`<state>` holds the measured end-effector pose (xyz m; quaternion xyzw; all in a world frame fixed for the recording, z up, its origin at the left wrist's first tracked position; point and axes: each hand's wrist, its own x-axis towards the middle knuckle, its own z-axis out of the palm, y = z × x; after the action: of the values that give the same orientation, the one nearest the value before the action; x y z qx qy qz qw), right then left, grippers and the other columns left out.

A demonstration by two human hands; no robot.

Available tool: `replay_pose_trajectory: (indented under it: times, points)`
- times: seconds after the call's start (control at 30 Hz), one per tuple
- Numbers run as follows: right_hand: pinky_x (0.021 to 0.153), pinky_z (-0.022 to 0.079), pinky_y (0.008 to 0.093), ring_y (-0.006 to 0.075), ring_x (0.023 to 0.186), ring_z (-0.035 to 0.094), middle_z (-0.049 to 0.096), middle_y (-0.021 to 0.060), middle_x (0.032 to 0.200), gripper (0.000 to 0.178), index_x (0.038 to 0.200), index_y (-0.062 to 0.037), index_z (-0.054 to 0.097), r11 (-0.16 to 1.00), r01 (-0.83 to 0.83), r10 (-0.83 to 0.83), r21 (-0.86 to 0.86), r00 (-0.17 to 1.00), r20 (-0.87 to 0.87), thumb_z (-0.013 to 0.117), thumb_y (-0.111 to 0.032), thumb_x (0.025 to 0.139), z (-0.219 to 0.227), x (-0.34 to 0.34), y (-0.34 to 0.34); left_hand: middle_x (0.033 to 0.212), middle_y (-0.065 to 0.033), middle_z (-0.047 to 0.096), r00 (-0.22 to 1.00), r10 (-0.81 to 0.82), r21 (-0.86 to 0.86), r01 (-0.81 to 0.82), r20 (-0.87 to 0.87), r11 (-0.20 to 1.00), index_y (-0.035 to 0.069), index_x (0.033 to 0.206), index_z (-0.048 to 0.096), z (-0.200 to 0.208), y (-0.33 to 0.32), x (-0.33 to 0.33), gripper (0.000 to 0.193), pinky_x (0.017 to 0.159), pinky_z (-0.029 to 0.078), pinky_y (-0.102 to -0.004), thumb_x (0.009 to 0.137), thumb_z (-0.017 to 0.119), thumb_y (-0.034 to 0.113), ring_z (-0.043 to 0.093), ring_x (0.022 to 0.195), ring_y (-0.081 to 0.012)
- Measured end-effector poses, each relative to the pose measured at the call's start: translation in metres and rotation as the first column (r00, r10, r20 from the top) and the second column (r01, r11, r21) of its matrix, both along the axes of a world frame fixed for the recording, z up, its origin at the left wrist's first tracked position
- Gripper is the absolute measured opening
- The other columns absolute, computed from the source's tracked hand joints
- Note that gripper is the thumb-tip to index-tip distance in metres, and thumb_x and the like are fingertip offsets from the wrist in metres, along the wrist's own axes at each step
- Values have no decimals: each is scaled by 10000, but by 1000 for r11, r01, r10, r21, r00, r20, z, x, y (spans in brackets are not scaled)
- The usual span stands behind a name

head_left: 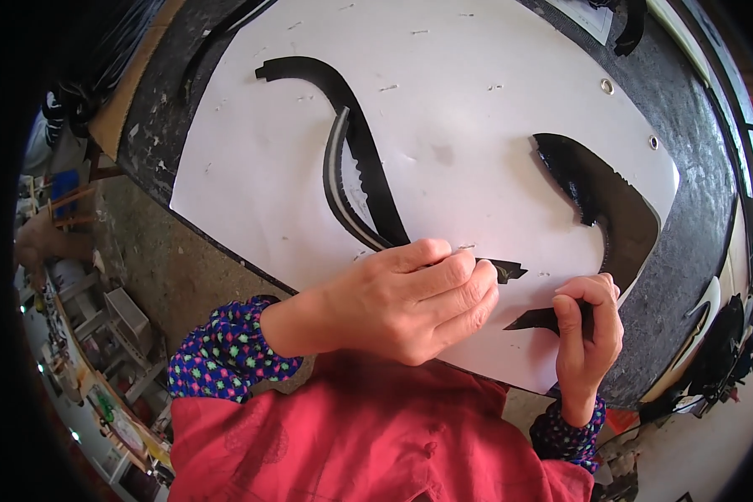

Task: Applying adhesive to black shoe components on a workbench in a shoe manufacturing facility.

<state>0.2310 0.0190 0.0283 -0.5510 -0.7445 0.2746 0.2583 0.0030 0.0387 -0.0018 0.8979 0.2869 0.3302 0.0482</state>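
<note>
A long black curved flat piece (343, 92), probably leather or a similar sheet, lies on the white board (452, 117) with notches along one edge. Beside it a narrow black curved strip (335, 180) with a pale band stands partly raised and runs into my left hand (418, 301). That hand's fingers are closed round the black material, and a notched end sticks out past the fingertips. My right hand (590, 330) pinches the lower part of a broad black hooked piece (627, 222), whose pointed tip reaches towards my left hand. The wide upper part has a glossy inner edge.
The white board has two metal eyelets and lies on a dark, scuffed table (151, 138). Another black strip (632, 29) is at the far right. Shelves and clutter stand left of the table, and dark objects (719, 335) lie at its right.
</note>
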Motion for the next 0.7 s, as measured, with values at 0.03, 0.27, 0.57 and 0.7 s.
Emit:
replay_pose_trajectory:
  times: [0.03, 0.27, 0.57, 0.7]
  points:
    - [730, 362, 301, 202, 724, 484, 548, 56, 775, 116, 861, -30, 553, 995, 91, -94, -46, 994, -53, 649, -40, 796, 1, -4, 0, 910, -62, 625, 1000, 3, 0, -3, 0, 1000, 32, 869, 652, 0, 0, 0, 156, 638, 431, -254, 719, 610, 41, 573, 810, -163]
    - [701, 360, 279, 191, 704, 474, 538, 56, 760, 115, 866, -35, 550, 977, 195, -201, -88, 978, -58, 643, -18, 800, 3, -18, 13, 904, -68, 628, 1000, -4, 33, 4, -6, 999, 28, 826, 660, 0, 2, 0, 121, 627, 423, -245, 712, 620, 40, 573, 795, -160]
    - [694, 366, 284, 192, 705, 495, 551, 49, 769, 104, 858, -42, 548, 955, 207, -215, -214, 976, -17, 634, -20, 804, 10, -20, 21, 878, -63, 628, 1000, -3, 22, 3, -2, 1000, 36, 781, 662, 0, 2, 1, 95, 618, 415, -236, 693, 627, 29, 573, 777, -152]
    - [696, 364, 287, 203, 709, 504, 553, 55, 769, 112, 853, -41, 551, 939, 221, -236, -263, 971, -27, 638, -14, 787, 13, -19, 23, 874, -61, 628, 1000, -3, 25, 4, -17, 1000, 39, 781, 661, 0, 3, 0, 94, 627, 417, -237, 691, 634, 36, 576, 777, -151]
